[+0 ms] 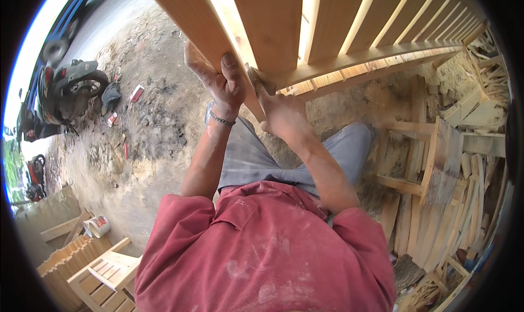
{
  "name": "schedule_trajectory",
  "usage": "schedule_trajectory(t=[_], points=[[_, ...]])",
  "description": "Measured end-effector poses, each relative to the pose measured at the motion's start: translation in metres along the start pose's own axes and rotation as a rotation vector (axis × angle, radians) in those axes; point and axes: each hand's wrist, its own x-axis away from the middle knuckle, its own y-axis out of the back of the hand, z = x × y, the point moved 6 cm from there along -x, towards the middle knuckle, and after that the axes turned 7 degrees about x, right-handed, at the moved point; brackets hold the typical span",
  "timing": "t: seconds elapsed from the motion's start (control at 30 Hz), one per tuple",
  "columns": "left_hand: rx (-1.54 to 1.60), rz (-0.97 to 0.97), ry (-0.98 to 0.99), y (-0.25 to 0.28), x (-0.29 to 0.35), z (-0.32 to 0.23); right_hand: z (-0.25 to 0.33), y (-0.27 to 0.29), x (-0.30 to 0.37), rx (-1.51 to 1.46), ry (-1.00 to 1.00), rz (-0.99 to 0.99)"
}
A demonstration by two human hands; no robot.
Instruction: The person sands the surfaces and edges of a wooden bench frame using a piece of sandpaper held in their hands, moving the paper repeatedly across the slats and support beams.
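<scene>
A slatted frame of pale wood [333, 61] stands before me, with a wide upright board [191, 18] at its left end. My left hand [225, 91] grips this board near its lower end, thumb on the face and fingers round the left edge. Against the board's right edge presses my right hand [285, 114], its fingers bent and slightly blurred. A thin dark edge shows by its fingertips, but I cannot make out what it is. The frame's lower rail [365, 57] lies just beyond the right hand.
To the right are a small wooden frame [428, 162] and heaped offcuts [461, 214]. A motorcycle [71, 88] stands far left on the dirt floor [147, 132]. Near left are a slatted wooden piece [106, 274], stacked wood [63, 260] and a white bucket [99, 226].
</scene>
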Motion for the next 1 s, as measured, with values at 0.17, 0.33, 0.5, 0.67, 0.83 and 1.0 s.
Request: schedule_trajectory(t=[0.17,0.33,0.5,0.67,0.83,1.0], points=[[-0.011,0.035,-0.050,0.000,0.001,0.002,-0.016,-0.015,0.017,-0.157,0.078,-0.169],[-0.042,0.028,-0.051,-0.001,0.001,0.000,-0.015,-0.029,0.033,-0.364,0.060,-0.414],[-0.144,0.020,-0.047,0.008,0.004,0.003,-0.009,-0.022,0.022,-0.199,-0.078,-0.293],[-0.251,-0.037,-0.145,0.000,0.003,-0.003,-0.002,-0.011,0.010,-0.238,-0.139,-0.255],[-0.187,-0.035,-0.132,0.001,0.003,0.003,-0.002,-0.021,0.006,-0.196,-0.119,-0.393],[-0.074,0.090,0.129,0.004,-0.007,0.010,0.004,-0.018,0.016,-0.279,-0.133,-0.269]])
